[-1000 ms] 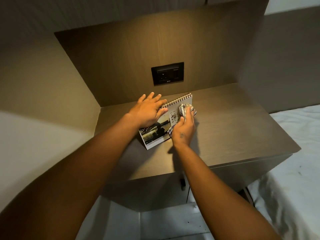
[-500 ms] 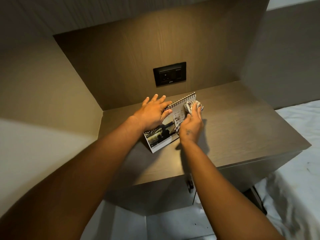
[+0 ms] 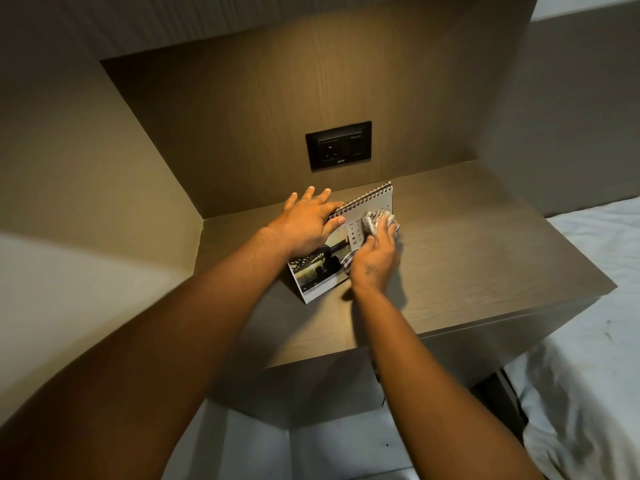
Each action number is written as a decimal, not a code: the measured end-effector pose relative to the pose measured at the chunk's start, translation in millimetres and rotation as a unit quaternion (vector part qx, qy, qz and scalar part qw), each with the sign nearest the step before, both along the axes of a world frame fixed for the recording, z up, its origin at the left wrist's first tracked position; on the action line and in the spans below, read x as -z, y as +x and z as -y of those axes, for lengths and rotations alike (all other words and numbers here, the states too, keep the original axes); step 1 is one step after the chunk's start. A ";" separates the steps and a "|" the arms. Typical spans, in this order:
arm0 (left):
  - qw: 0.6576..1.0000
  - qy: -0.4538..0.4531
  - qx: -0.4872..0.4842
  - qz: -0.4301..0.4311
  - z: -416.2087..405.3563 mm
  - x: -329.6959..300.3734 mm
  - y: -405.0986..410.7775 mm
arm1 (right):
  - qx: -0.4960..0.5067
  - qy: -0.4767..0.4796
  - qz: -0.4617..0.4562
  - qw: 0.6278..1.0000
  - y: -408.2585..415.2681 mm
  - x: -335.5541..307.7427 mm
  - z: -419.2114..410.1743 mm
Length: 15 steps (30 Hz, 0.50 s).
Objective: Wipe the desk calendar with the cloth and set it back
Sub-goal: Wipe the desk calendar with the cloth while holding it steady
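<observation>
Two hands worked the desk calendar (image 3: 349, 237): left hand (image 3: 306, 221) flat, steadying its spiral top, right hand (image 3: 375, 258) pressing the bunched cloth (image 3: 375, 220), and a harder push could have folded it flat.

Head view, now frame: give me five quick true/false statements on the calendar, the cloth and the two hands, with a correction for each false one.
1. The desk calendar stands on the table. True.
2. The right hand presses the cloth against the calendar's page. True.
3. The left hand hangs free above the table, touching nothing. False: it rests on the calendar's top left edge, at the spiral binding, steadying it.
4. The cloth lies flat on the table beside the calendar. False: it is bunched under the right hand's fingers, on the page.
5. A dark socket plate sits on the wall panel behind the calendar. True.
</observation>
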<state>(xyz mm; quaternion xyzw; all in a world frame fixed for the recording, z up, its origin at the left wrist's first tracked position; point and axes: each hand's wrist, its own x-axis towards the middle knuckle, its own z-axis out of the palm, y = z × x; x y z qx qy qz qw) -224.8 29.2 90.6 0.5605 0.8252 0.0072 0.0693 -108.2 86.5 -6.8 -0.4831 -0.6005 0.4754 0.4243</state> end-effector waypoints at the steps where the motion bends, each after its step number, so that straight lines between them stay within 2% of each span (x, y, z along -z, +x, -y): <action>1: 1.000 -0.004 -0.002 -0.004 2.5 0.6 1.0 | 0.001 -0.005 -0.002 1.000 1.4 1.3 -2.4; 9: 1.000 -0.002 0.008 -0.002 3.7 3.6 -1.4 | -0.048 0.001 -0.026 0.999 -8.4 16.7 87.0; 12: 1.000 0.006 0.004 0.002 5.9 4.1 -3.4 | -0.042 -0.035 -0.037 0.998 -6.4 12.7 79.9; 15: 1.000 0.006 0.005 0.001 5.5 5.2 -3.1 | 0.010 -0.082 -0.051 0.995 0.4 3.8 41.0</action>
